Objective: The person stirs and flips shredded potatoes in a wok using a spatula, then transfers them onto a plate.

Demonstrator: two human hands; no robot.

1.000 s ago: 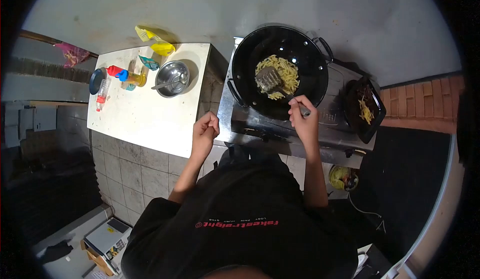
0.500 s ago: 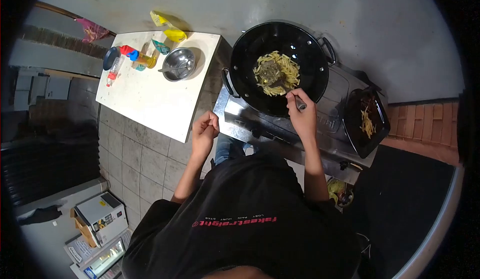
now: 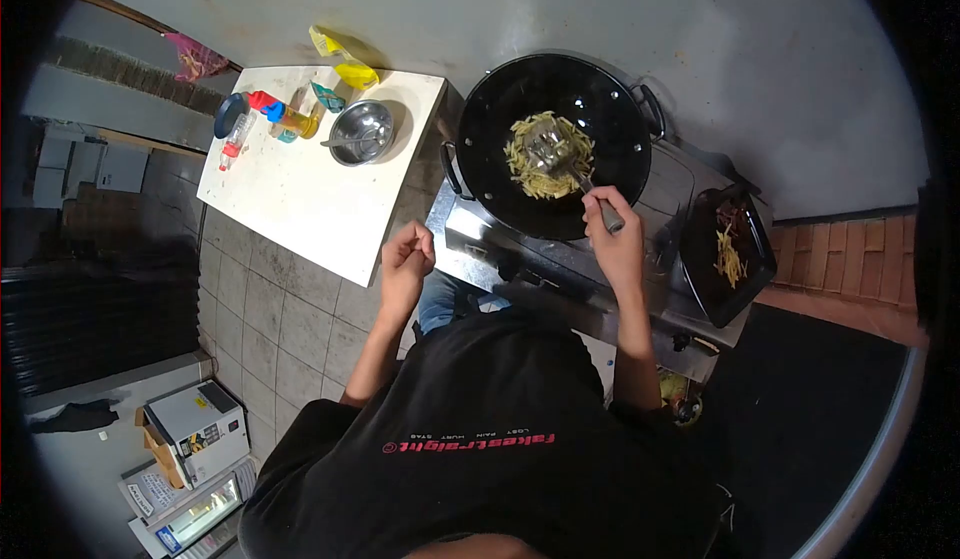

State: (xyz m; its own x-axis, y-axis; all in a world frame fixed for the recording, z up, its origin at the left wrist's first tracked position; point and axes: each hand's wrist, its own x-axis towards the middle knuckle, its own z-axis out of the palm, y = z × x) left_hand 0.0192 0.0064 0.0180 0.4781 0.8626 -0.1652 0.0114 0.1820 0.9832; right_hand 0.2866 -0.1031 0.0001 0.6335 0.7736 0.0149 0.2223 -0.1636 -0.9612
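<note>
In my right hand [image 3: 612, 227] is the grey handle of a broad-headed metal cooking spoon [image 3: 548, 149]. Its shiny head rests among pale yellow cut strips of food [image 3: 537, 189] inside a large black wok [image 3: 620, 164]. Whether the head is slotted I cannot make out. My left hand [image 3: 408, 249] is curled closed in front of my body, left of the stove, with nothing visible in it. The wok has two side handles and sits on a steel gas stove [image 3: 475, 229].
A black tray [image 3: 700, 274] with more strips and dark pieces lies right of the wok. On the white table [image 3: 320, 214] at left stand a steel bowl [image 3: 375, 147] with a spoon, a yellow packet [image 3: 352, 71] and several bottles. A wall rises behind the wok.
My right hand has moved slightly right and down, and the spoon's head now shows more plainly above the strips. My left hand stays curled in nearly the same place.
</note>
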